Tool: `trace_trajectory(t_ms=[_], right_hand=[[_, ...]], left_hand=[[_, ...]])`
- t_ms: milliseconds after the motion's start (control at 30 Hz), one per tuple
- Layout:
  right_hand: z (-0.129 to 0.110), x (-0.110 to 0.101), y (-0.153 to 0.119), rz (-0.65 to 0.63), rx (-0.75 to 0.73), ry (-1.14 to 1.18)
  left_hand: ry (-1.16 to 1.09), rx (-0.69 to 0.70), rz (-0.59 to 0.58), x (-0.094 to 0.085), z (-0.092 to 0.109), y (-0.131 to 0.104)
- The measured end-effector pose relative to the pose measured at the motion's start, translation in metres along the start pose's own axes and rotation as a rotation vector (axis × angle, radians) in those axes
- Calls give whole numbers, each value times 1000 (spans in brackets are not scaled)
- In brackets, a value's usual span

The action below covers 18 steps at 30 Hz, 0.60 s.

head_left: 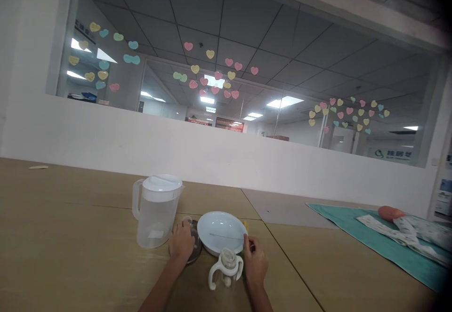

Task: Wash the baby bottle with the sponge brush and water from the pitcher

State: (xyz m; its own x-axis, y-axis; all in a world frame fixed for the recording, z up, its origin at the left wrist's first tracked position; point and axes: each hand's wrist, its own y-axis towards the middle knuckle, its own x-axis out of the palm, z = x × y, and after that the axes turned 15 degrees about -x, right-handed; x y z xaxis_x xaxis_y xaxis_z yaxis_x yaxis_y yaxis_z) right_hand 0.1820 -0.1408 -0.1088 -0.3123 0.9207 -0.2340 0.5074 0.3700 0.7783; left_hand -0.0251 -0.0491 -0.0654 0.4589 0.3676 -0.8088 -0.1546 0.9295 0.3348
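Note:
My left hand [181,242], fingers bent and closed, rests over a dark round dish or lid [195,248]. A small clear rounded piece [187,220] peeks out beyond its fingertips; what the fingers hold is hidden. My right hand [256,261] is pinched at the right rim of a pale blue bowl [215,220]. From its fingertips a thin stick [226,236] appears to reach across the bowl. In front of the bowl stands a clear baby bottle [226,269] with white handles and an open top. Something yellow [246,226] shows partly behind the bowl.
A lidded translucent pitcher [158,213] stands just left of my left hand. On the right, a teal cloth [339,220] carries patterned fabric [423,232] and an orange-pink rounded object [391,213]. A flat pale strip [38,167] lies far left, near the wall.

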Motion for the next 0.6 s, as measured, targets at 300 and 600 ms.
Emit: trace_trajectory(t_ms=[300,600], right_hand=[[3,3,-1,34,-105,-26],[-1,6,-2,12,-597,11]], left_hand=[[-227,109,154,-8,2,3],[-1208,270,-303,4,41,-26]])
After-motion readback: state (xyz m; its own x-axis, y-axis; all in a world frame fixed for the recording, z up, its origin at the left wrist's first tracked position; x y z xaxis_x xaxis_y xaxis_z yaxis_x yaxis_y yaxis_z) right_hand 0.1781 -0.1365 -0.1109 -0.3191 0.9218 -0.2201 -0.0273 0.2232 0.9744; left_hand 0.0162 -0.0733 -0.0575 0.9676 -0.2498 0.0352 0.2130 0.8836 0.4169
